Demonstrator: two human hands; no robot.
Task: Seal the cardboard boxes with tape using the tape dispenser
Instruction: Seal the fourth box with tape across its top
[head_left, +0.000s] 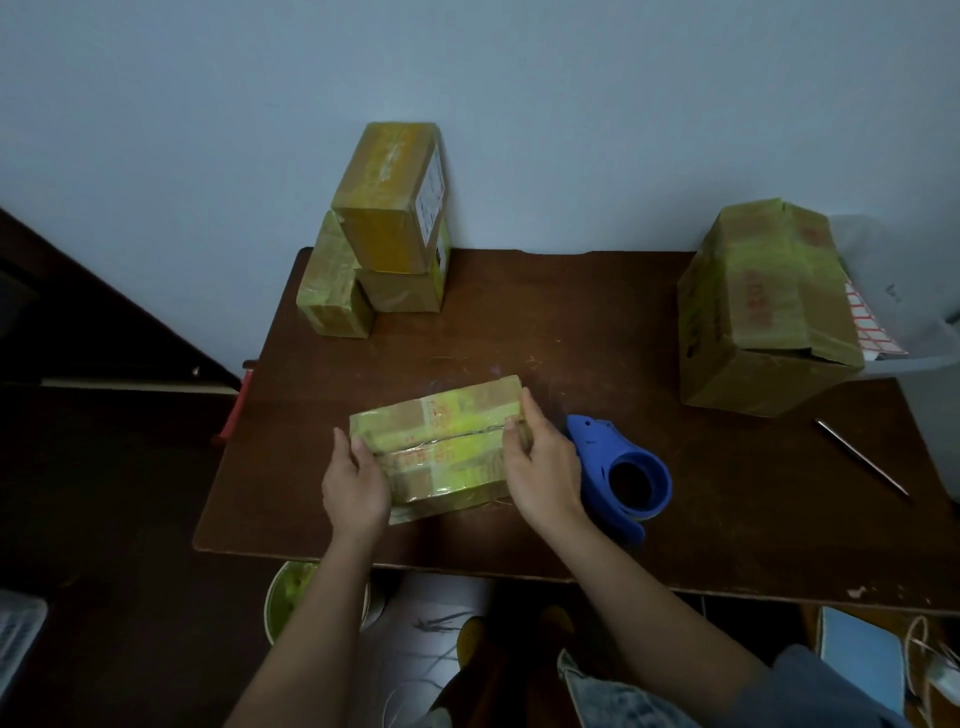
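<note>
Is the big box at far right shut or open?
Partly open: the big box has a top flap lifted at its right corner, leaving a dark gap.

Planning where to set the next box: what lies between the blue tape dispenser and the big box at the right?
Head view: only bare table between tape dispenser and big box.

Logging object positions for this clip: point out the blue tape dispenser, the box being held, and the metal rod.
blue tape dispenser (618, 470), head view, body side.
held box (441, 447), head view, taped top.
metal rod (862, 457), head view, mid-shaft.

Head-worn wide view; forward and down; close over table (597, 322)
</note>
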